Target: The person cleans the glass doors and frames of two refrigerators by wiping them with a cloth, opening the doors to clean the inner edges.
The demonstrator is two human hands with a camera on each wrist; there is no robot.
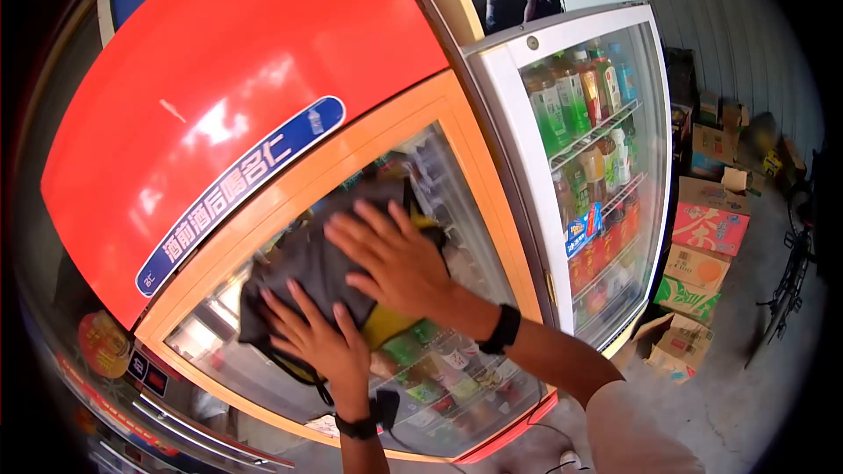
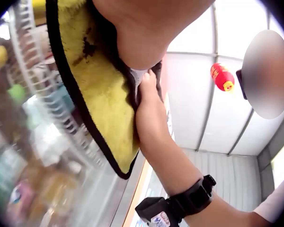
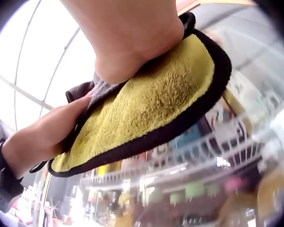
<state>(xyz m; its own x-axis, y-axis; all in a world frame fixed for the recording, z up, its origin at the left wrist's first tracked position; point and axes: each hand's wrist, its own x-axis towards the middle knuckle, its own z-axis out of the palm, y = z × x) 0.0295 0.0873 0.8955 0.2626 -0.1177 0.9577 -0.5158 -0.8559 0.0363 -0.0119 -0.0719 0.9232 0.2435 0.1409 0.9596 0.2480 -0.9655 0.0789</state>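
Note:
A cleaning cloth (image 1: 285, 265), dark grey on its outer face with a yellow fleecy side (image 3: 151, 101) and black edging, lies against the glass door (image 1: 479, 254) of an orange-framed drinks fridge. My left hand (image 1: 320, 341) presses flat on the cloth's lower part with fingers spread. Higher up and to the right, my right hand (image 1: 395, 263) also rests spread on the grey face. From the left wrist view, the yellow side (image 2: 99, 94) faces the glass, its lower edge hanging free. A black strap bands each wrist.
A second, white-framed fridge (image 1: 601, 175) full of bottles stands at right. Past it, cardboard boxes (image 1: 694, 268) are stacked beside a bicycle (image 1: 786, 268). Bottles and wire shelves (image 3: 208, 151) show behind the glass. The red fridge top (image 1: 237, 96) rises above the door.

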